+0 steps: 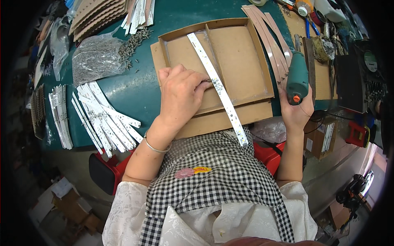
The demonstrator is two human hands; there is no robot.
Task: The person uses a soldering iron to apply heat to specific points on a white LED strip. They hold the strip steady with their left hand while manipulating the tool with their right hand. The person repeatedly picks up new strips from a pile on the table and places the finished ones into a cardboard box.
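Observation:
A white circuit-board strip (223, 95) lies slanted across a shallow cardboard tray (258, 51), its near end jutting past the tray's front edge toward my apron. My left hand (182, 88) is over the tray's left half, thumb and forefinger pinched beside the strip's middle. A small dark piece that looks like a screw (209, 80) shows at those fingertips. My right hand (296, 110) is wrapped around a green electric screwdriver (298, 76) with an orange-red part at its near end. The tool is right of the tray, over pinkish strips (269, 43), apart from the white strip.
At left on the green table (152, 49) lie a plastic bag of screws (98, 57), loose screws (133, 43) and piled white strips (106, 119). Stacked brown strips (96, 16) stand far left. Tools and bottles (305, 7) crowd the far right.

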